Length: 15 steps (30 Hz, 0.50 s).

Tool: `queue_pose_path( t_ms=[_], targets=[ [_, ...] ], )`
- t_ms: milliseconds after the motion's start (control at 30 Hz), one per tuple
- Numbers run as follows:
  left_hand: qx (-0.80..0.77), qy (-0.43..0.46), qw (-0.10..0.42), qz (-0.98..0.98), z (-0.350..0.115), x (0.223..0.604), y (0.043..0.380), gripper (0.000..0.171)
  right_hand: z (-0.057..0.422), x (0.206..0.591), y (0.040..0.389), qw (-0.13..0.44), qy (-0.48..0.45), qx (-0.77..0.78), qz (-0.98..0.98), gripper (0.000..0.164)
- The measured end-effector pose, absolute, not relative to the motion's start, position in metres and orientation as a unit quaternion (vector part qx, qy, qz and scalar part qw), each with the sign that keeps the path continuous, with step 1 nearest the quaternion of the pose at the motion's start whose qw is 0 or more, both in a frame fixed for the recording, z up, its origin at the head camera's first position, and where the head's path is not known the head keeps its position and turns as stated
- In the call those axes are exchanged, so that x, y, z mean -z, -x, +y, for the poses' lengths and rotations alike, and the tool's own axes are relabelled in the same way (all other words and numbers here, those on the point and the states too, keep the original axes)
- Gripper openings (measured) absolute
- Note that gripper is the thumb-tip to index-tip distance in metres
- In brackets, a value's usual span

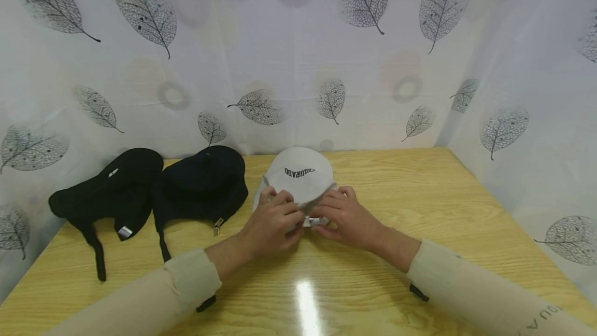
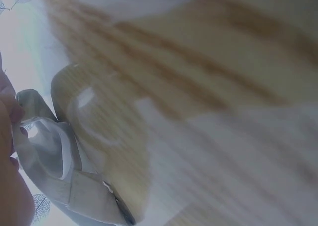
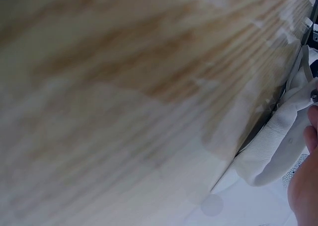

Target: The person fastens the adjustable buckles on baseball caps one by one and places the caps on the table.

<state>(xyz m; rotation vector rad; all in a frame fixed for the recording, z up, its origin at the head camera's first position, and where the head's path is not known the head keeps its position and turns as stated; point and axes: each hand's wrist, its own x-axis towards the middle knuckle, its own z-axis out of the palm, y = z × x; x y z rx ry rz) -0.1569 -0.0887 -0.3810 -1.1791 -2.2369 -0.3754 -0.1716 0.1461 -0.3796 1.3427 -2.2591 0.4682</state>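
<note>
A light grey cap (image 1: 298, 159) with dark lettering on it sits on the table, near the wall. My left hand (image 1: 276, 220) grips its near left edge with curled fingers. On the near right side my right hand (image 1: 347, 220) pinches the edge beside a small whitish strap (image 1: 308, 221). Fabric of the cap (image 2: 94, 196) shows at the lower left of the left wrist view, and its ribbed band (image 3: 266, 144) in the right wrist view. The fingertips are partly hidden in all views.
Two black hats, one at far left (image 1: 135, 170) and one nearer the cap (image 1: 200, 180), lie on the wooden table (image 1: 396, 185). Dark straps hang from them, and a zipper pull (image 1: 217, 226) dangles from the nearer one. Leaf-patterned cloth (image 1: 289, 56) stands behind the table.
</note>
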Motion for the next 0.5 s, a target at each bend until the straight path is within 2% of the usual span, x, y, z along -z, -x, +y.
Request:
queue_pose_path(
  t_ms=[500],
  targets=[
    [0.136, 0.443, 0.292, -0.837, -0.0841, 0.3802, 0.1538, 0.008, 0.147, 0.3819, 0.1722, 0.243, -0.5, -0.172, -0.813, 0.031]
  ],
)
